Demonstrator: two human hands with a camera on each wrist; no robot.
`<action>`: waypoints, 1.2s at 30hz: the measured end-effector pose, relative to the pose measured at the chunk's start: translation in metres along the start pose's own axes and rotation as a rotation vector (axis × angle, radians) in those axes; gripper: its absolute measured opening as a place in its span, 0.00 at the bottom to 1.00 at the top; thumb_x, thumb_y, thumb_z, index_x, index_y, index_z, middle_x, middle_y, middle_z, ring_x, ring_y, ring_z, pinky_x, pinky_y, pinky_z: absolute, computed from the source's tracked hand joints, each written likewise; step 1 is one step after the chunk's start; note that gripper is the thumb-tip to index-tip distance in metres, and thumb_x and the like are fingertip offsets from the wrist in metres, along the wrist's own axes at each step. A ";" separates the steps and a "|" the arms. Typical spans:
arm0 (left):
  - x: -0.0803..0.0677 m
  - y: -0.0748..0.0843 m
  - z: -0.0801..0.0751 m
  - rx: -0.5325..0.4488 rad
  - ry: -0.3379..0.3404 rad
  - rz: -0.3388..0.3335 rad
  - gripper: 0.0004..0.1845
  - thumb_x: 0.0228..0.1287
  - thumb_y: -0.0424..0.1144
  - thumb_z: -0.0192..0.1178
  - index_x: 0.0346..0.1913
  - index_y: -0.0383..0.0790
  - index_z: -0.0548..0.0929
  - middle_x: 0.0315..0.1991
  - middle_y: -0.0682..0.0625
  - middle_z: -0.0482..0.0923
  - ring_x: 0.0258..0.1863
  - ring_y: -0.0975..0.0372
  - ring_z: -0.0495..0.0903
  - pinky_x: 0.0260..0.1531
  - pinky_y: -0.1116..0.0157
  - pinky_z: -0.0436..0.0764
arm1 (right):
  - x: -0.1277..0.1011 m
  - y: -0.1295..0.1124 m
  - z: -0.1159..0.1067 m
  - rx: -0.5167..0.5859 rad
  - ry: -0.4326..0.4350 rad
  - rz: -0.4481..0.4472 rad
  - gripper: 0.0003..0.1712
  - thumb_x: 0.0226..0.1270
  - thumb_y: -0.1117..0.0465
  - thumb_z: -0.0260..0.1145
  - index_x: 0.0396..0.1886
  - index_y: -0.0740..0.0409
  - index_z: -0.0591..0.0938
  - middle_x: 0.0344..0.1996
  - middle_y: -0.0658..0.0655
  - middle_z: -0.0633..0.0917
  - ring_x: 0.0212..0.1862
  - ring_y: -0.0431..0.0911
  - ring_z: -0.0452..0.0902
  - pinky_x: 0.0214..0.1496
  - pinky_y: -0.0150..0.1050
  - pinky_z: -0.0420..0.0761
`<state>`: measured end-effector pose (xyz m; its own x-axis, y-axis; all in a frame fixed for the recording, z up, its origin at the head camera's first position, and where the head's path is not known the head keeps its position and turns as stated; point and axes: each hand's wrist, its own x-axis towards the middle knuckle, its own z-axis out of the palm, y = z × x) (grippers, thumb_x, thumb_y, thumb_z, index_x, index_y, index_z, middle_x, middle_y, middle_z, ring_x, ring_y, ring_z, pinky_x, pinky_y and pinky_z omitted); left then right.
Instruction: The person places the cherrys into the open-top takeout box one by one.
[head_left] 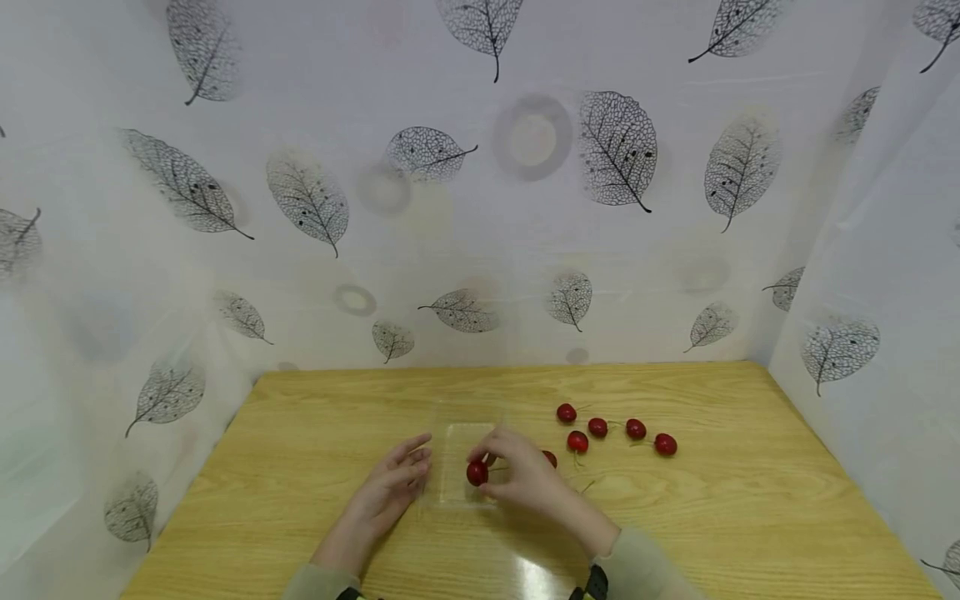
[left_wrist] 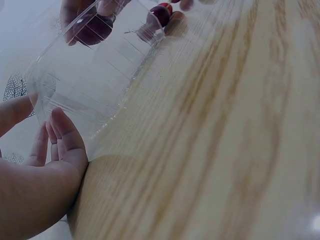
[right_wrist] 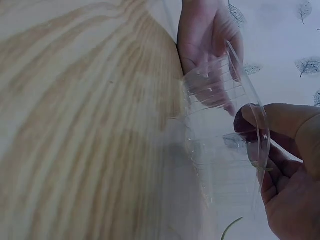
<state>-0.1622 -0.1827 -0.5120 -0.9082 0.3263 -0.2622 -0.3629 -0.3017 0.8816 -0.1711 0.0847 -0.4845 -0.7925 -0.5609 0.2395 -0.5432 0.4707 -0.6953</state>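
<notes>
Leaf-printed curtains enclose the wooden table (head_left: 315, 467), where a clear plastic box (head_left: 463, 454) is steadied by the flat, spread left hand (head_left: 386, 492). A cherry (head_left: 477, 473) is pinched over the box by the right hand (head_left: 525, 475), so loading appears underway. Five more cherries (head_left: 597, 427) are seen right of the box; a gentle release is called for.

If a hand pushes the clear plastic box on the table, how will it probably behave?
The clear plastic box looks thin-walled, so it probably slides easily and flexes if squeezed. The left hand rests against its side, perhaps steadying it while the right hand holds a cherry over it.
</notes>
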 end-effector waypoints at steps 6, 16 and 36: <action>-0.001 0.001 0.000 -0.003 -0.008 0.004 0.31 0.76 0.25 0.54 0.79 0.39 0.63 0.58 0.54 0.67 0.55 0.67 0.73 0.55 0.74 0.77 | -0.002 -0.002 0.003 -0.083 -0.014 -0.022 0.21 0.57 0.68 0.82 0.51 0.55 0.89 0.46 0.50 0.87 0.50 0.43 0.83 0.56 0.37 0.85; 0.000 0.000 0.002 -0.011 -0.002 0.009 0.32 0.75 0.25 0.57 0.79 0.38 0.64 0.57 0.54 0.70 0.53 0.68 0.75 0.55 0.74 0.77 | -0.002 -0.004 0.003 -0.126 -0.008 -0.038 0.21 0.56 0.67 0.83 0.51 0.54 0.89 0.46 0.49 0.87 0.50 0.42 0.83 0.56 0.36 0.85; -0.001 -0.002 0.000 0.000 -0.009 0.002 0.31 0.77 0.26 0.54 0.79 0.41 0.65 0.58 0.55 0.69 0.54 0.68 0.74 0.55 0.74 0.77 | -0.004 -0.005 0.003 -0.134 -0.006 -0.024 0.19 0.61 0.65 0.81 0.52 0.55 0.88 0.48 0.50 0.87 0.49 0.43 0.83 0.55 0.37 0.84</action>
<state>-0.1611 -0.1821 -0.5130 -0.9070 0.3338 -0.2567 -0.3609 -0.3021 0.8823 -0.1644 0.0824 -0.4835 -0.7775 -0.5769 0.2504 -0.5943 0.5438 -0.5926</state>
